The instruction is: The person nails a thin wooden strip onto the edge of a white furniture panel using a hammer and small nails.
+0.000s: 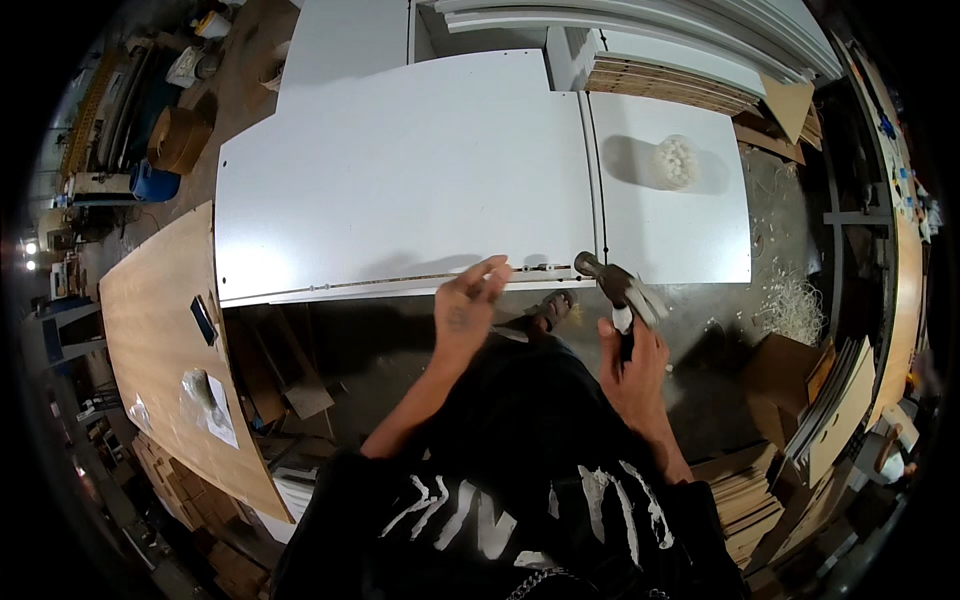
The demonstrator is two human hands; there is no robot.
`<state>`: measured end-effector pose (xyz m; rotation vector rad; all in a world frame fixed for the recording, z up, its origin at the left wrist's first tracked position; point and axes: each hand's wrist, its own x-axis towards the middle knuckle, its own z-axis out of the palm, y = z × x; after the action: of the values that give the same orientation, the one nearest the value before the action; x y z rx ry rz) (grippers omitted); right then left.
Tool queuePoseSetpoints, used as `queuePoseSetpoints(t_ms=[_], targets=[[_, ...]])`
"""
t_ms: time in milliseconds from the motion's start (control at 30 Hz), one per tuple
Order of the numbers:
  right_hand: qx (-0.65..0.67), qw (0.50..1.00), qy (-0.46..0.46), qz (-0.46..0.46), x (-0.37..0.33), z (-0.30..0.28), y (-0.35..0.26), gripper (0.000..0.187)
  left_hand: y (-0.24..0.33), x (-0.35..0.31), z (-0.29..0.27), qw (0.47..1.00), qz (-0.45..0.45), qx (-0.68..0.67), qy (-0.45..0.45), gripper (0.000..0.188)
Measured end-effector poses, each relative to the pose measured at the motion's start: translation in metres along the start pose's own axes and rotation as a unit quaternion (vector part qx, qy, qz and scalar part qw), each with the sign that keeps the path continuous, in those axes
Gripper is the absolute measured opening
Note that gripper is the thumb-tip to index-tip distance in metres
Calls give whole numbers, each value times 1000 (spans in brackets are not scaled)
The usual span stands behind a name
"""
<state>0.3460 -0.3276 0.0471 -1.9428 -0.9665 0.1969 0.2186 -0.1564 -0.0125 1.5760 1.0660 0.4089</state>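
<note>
My right hand (637,362) is wrapped round the handle of a claw hammer (618,283), whose head is raised by the near edge of a large white panel (400,180). My left hand (468,308) is at that same edge, fingers bent and drawn together. Whatever may be between the fingertips is too small to make out. Along the edge runs a narrow groove or gap with small dark holes and a few pale fittings (527,267). On the smaller white panel (690,230) to the right stands a clear container of small white pieces (677,162).
Long white and grey strips (640,18) and stacked boards (670,80) lie at the back. A wooden board (165,330) carrying a dark phone-like object (203,320) stands at the left. White scraps (793,308) litter the floor at right, near leaning panels (830,410).
</note>
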Motion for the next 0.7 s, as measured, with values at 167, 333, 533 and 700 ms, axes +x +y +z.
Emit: queuePoseSetpoints(t_ms=[167,333,533,700], targets=[[-162,972,-166,25,1,33,31,17,12,-4,-48,874,-244,-383,-174,32],[-93,992,-80,-24,7,19,11,18,4,-15,-66,866,-235,-411,-159,27],[-188,965,-179,27,6,26,36,20,6,-17,-68,844,-186,-474,-166,30],[-176,974,-144,-15,-1,25,30,20,-18,-15,-85,847,-121,-490,-168,27]])
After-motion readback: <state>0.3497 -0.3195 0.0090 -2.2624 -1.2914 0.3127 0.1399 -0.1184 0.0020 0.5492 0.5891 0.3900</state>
